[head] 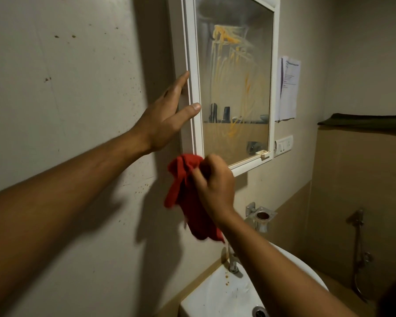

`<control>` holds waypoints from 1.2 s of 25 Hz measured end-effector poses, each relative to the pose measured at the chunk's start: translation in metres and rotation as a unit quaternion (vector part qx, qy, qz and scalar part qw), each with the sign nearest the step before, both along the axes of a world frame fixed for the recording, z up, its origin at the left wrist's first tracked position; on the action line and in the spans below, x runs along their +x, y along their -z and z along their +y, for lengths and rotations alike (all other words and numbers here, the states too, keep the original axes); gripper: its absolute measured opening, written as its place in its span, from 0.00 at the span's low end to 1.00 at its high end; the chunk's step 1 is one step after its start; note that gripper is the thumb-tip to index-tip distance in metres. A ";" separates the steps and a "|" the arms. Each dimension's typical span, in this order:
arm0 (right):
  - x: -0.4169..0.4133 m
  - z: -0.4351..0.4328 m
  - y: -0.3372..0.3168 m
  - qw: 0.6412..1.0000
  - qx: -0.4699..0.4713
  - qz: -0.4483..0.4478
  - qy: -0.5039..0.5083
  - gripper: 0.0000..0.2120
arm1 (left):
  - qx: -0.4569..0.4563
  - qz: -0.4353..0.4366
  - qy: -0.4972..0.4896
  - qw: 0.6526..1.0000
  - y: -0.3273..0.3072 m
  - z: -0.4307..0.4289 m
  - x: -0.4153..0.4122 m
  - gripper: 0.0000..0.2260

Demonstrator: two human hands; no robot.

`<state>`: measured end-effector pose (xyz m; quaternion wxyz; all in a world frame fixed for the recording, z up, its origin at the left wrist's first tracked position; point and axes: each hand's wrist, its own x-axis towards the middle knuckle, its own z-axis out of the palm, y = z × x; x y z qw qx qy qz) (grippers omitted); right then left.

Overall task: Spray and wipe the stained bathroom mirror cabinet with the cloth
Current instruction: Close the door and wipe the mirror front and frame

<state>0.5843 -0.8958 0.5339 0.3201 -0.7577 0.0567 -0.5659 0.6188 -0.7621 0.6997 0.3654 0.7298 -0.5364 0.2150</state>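
Observation:
The white-framed mirror cabinet [234, 83] hangs on the wall, its glass smeared with orange-yellow streaks and a hazy film. My left hand [167, 117] holds the cabinet's left edge, thumb on the front frame and fingers along the side. My right hand [215, 186] grips a bunched red cloth [188, 197] just below the mirror's lower left corner. The cloth's loose end hangs down. No spray bottle is in view.
A white basin [226, 294] with a chrome tap [233, 264] sits below, with small orange drips on it. A soap holder [261, 217], a switch plate [283, 145] and a taped paper [288, 88] lie right of the cabinet. A hand shower [358, 248] hangs at far right.

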 end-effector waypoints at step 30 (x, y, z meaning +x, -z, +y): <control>-0.016 -0.082 0.046 0.888 -0.448 0.104 0.032 0.27 | 0.051 0.063 -0.016 0.997 -0.004 -0.016 -0.010 0.42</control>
